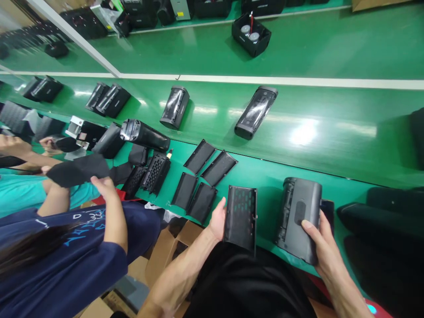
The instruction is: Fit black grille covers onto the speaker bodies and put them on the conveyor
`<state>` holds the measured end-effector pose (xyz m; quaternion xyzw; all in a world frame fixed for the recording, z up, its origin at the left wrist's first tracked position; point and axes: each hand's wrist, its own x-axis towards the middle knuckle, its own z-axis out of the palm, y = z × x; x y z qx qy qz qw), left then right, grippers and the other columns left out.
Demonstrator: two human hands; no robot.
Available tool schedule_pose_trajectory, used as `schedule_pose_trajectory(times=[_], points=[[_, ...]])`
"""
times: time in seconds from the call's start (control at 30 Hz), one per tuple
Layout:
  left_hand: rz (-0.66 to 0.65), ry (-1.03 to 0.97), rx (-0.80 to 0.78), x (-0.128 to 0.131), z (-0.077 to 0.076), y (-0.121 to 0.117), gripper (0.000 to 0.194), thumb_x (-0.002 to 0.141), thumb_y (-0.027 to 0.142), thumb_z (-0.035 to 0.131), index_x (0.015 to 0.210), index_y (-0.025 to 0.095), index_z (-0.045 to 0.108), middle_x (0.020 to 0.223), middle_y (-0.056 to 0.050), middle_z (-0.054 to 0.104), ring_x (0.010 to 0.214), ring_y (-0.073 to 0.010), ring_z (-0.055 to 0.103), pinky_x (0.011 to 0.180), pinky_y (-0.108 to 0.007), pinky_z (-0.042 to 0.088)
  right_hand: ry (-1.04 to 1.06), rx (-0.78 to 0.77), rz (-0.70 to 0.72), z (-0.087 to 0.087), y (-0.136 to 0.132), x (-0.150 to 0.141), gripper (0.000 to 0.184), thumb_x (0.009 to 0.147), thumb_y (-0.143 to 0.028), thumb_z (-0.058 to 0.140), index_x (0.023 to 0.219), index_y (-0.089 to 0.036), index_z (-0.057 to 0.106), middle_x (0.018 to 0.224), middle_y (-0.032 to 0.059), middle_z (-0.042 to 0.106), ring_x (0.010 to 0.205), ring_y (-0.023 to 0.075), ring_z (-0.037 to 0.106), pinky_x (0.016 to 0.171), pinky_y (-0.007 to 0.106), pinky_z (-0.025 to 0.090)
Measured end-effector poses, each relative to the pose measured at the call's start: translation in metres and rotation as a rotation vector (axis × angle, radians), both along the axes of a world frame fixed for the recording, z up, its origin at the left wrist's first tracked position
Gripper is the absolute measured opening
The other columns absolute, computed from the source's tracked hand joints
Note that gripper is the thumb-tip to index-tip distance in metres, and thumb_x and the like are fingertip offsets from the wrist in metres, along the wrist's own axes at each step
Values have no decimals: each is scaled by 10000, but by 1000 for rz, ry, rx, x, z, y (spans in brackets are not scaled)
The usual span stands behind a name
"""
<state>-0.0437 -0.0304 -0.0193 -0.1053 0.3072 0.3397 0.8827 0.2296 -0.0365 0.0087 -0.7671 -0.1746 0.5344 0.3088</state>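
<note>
while our left hand (217, 221) grips a black slotted panel (240, 221) by its left edge, thumb up along that edge and the other fingers mostly hidden, our right hand (320, 240) holds a dark grey housing (300, 216) at its lower right, thumb on the face near an oval patch, fingers clamped round the side. panel and housing sit apart, both over the near edge of the green table (265, 174). left of the panel we see four black plates (218, 168) lying in two pairs, then a perforated black part (156, 172) further left. beyond the table, a green belt (212, 106) carries more housings (256, 112), spaced out, glossy side up on the nearest ones. to our left, a co-worker (76, 265) in a navy shirt holds a dark flat piece (81, 170); we can't tell what it is.
</note>
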Motion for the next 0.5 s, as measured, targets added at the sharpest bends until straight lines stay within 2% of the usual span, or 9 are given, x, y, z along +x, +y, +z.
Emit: schedule_pose_trajectory(times=[0.1,0.2,0.33,0.4,0.5], points=[[26,-72,-21,1,2,5,793,980,716,391,1286,47,689,1190,-231,758,995,-336,747,952,-454,516,3,-6,-31,8,3,0,1134,695,-660,810,1662,-286,351,1638,104,480,1442,447,488,1126,526,493],[10,-138,-11,3,5,7,852,963,775,349,1260,57,698,1178,-237,758,1005,-384,748,953,-505,512,12,5,-45,21,5,0,1104,710,-648,804,1662,-323,349,1647,71,477,1461,445,471,1113,520,506],[15,-129,20,11,2,5,993,889,897,332,1265,55,701,1173,-233,763,966,-431,766,860,-501,556,30,-21,-51,54,11,-7,1072,716,-670,793,1652,-371,365,1634,43,502,1431,455,508,1000,478,588],[49,-82,23,19,-4,5,998,885,904,344,1246,51,715,1146,-219,774,944,-425,774,831,-483,568,25,-34,1,74,16,-14,1053,742,-702,768,1655,-381,352,1645,42,488,1438,451,502,1024,488,574],[90,-3,38,35,-12,7,954,876,899,402,1188,66,748,1088,-197,794,928,-411,778,882,-504,564,-42,9,181,92,23,-26,977,799,-748,704,1644,-400,359,1643,41,484,1484,432,448,1151,552,459]])
